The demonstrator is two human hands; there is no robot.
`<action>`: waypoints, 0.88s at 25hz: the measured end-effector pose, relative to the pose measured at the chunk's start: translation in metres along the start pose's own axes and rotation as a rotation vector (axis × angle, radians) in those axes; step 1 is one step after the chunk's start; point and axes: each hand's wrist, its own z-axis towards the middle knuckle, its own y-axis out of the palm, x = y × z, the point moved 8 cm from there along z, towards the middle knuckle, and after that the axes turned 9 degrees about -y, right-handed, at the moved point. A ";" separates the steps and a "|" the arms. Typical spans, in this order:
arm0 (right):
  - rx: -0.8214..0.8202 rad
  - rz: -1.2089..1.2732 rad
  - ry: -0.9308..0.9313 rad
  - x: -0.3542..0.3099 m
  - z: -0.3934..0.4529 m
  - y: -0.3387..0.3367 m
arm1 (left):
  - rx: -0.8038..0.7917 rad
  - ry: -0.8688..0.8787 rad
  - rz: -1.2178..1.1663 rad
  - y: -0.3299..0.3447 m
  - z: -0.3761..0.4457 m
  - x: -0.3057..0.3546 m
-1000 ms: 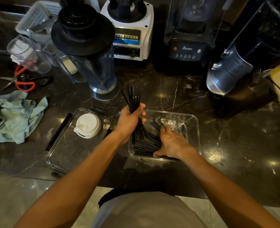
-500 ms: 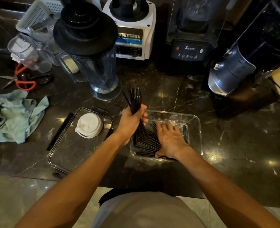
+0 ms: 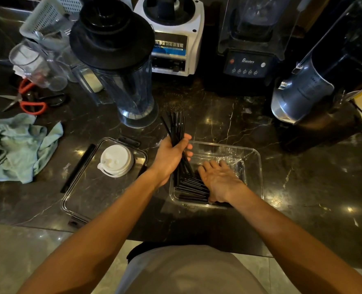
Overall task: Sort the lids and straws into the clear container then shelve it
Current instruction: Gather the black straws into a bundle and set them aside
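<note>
A clear container (image 3: 258,166) sits on the dark marble counter in front of me. My left hand (image 3: 171,158) grips a bundle of black straws (image 3: 176,126) upright at the container's left edge, their tops fanning above my fist. More black straws (image 3: 191,185) lie in the container's near left corner. My right hand (image 3: 220,179) rests flat, fingers spread, on those straws inside the container. To the left, a stack of white cup lids (image 3: 116,160) stands on the container's clear lid (image 3: 90,194), which lies flat on the counter.
A blender jug with a black lid (image 3: 120,60) stands just behind the lids. Blender bases (image 3: 175,49) line the back. A metal machine (image 3: 303,98) is at the right. A green cloth (image 3: 16,147), orange scissors (image 3: 31,102) and clear cups (image 3: 35,66) sit at the left.
My right hand has opened out from a loose grasp and now lies flat on the straws in the container. My left hand keeps its hold on the bundle in the same place.
</note>
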 end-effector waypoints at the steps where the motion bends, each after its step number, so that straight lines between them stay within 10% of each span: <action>1: 0.020 -0.005 -0.004 0.000 0.001 -0.001 | 0.005 -0.004 -0.001 -0.001 0.000 0.000; 22: 0.027 0.159 -0.049 -0.001 -0.001 -0.004 | 0.033 -0.008 0.007 -0.005 0.004 -0.005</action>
